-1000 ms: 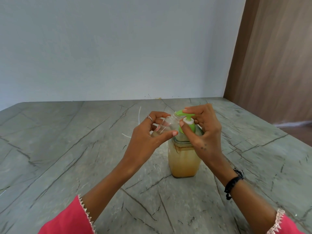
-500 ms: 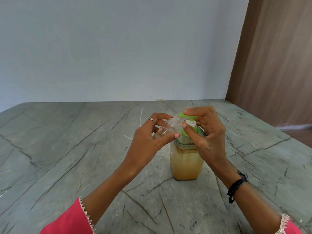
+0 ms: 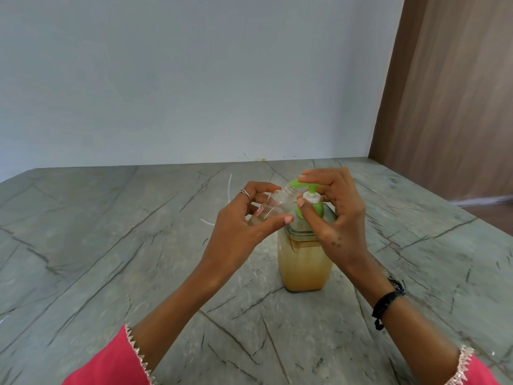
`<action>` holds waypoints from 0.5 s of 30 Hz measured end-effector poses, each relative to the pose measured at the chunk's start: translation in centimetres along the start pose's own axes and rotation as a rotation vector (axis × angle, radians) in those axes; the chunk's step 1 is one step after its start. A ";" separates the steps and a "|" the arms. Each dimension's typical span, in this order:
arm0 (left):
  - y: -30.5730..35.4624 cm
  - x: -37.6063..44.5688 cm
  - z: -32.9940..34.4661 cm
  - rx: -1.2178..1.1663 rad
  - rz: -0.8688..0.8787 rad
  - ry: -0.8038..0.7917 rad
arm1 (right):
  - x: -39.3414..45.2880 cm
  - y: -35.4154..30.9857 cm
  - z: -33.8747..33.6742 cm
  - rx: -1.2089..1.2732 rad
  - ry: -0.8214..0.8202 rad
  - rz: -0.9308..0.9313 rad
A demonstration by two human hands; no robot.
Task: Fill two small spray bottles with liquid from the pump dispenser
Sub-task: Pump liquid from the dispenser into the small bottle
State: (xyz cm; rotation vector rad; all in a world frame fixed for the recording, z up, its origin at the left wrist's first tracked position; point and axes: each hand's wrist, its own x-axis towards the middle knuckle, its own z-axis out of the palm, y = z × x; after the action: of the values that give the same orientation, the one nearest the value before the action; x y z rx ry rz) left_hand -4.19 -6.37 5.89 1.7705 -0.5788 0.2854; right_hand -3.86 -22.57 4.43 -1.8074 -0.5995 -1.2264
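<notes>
Near the middle of the counter (image 3: 116,245), the pump dispenser (image 3: 304,262) stands upright, its square body about two-thirds full of amber liquid. At its 10 o'clock the left hand (image 3: 244,226) curls thumb and fingers round a small clear spray bottle (image 3: 273,205), tilted so that its open threaded neck points up toward the green spout (image 3: 298,183). The right hand (image 3: 337,215) is over the pump from 3 o'clock: fingertips lie on the green head, and the thumb presses by the white collar (image 3: 312,197), fingers curled about the pump.

By my reading, this is the filling of the first bottle: the mouth is just at the nozzle, and the bottle looks nearly empty, with perhaps a trace of liquid low down. The next move calls for a steady press on the pump head while the neck stays right under the spout, or the liquid will run onto the counter.

Counted: one dispenser, one spray bottle in view, two hands. A second bottle is not visible. One thin white tube (image 3: 229,190), maybe a sprayer's dip tube, lies at 11 o'clock beyond the left hand.
</notes>
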 end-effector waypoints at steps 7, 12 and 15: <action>0.0 -0.1 0.0 0.000 0.006 0.003 | 0.1 -0.1 0.0 -0.010 0.017 0.008; -0.1 0.0 0.0 0.014 0.005 0.004 | 0.2 -0.3 -0.1 0.003 0.021 0.046; -0.2 0.0 0.1 0.015 0.002 0.004 | 0.3 -0.3 0.0 -0.001 0.025 0.065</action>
State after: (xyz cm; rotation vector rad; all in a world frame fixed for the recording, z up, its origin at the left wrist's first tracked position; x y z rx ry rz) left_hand -4.09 -6.43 5.75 1.7838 -0.5776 0.2954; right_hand -4.00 -22.45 4.80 -1.7954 -0.5226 -1.2042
